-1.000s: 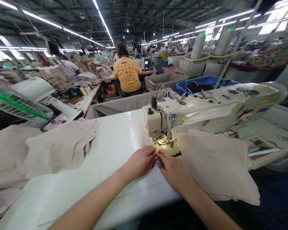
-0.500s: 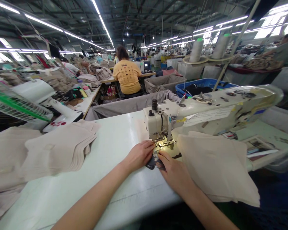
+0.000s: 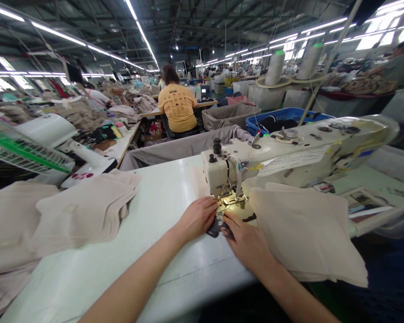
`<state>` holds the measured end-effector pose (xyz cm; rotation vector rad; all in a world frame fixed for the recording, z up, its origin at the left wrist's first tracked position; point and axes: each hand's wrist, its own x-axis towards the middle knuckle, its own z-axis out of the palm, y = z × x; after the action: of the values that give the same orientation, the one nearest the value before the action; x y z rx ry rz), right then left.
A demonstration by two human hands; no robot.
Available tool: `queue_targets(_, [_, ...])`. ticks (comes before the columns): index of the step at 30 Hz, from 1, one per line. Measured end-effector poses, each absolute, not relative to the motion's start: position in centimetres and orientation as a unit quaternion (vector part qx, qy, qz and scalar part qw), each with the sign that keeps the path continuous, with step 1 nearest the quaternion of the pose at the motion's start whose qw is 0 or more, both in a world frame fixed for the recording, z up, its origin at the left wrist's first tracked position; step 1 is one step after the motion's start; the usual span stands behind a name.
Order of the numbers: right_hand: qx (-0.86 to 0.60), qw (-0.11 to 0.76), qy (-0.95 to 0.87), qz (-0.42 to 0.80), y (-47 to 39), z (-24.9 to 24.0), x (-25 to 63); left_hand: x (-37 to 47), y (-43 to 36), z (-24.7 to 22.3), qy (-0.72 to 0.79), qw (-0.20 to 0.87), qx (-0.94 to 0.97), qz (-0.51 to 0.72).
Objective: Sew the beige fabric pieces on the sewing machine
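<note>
A small dark patterned fabric piece (image 3: 218, 223) lies in front of the lit presser foot (image 3: 232, 200) of a cream sewing machine (image 3: 276, 154). My left hand (image 3: 198, 217) is closed on the piece's left side, its fingertips close by the foot and needle area. From the right, my right hand (image 3: 244, 235) grips the near right edge, thumb underneath and fingers on top. Part of the piece is hidden under my fingers. Beside my right hand hangs a stack of beige fabric panels (image 3: 303, 229), partly over the table edge.
More beige panels (image 3: 84, 208) are piled on the left of the pale table (image 3: 148, 264). A white fan (image 3: 49, 130) stands behind them. Beyond the table are a grey cloth-lined bin (image 3: 182, 146), a blue basket (image 3: 289, 117) and a seated person in yellow (image 3: 177, 105).
Both hands keep their hold on the dark piece, which has edged slightly towards the presser foot. The view has shifted a little; little else differs.
</note>
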<state>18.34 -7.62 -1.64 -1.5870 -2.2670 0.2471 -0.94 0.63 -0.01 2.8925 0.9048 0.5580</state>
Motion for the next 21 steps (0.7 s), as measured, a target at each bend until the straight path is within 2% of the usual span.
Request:
queue_targets(11, [-0.571,0.169,-0.796,0.108,-7.6,-0.5,18.2,-0.8,0.3,0.3,0.345,0.026,0.921,0.176])
queue_targets(15, [-0.575,0.183,-0.789,0.116,-7.9,-0.1,18.9,-0.1,-2.2,1.1,0.374,0.026,0.916,0.142])
queue_targets(21, [-0.553,0.211,-0.795,0.137,-8.6,-0.3,20.6,0.9,-6.5,1.0,0.341,0.039,0.931,0.122])
